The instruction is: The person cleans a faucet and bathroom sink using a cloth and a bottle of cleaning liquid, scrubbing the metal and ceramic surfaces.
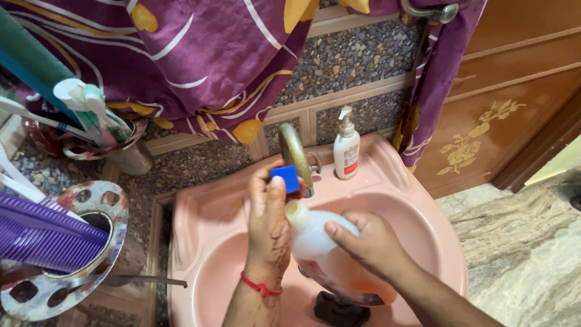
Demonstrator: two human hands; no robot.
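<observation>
My left hand (268, 215) holds a small blue cap (285, 178) between its fingertips, just above the open neck of a translucent plastic bottle (315, 248). A red thread band circles my left wrist. My right hand (369, 242) grips the bottle around its body, tilted over the pink washbasin (200, 242). The bottle holds orange-red liquid near its bottom. A brass tap (295, 154) stands just behind the cap.
A white pump dispenser (347, 148) stands on the basin's back rim. A dark cloth (339, 310) lies in the bowl. At left, holders carry toothbrushes (91, 106) and a purple comb (48, 236). Purple patterned fabric (200, 54) hangs above; a wooden door (508, 103) is at right.
</observation>
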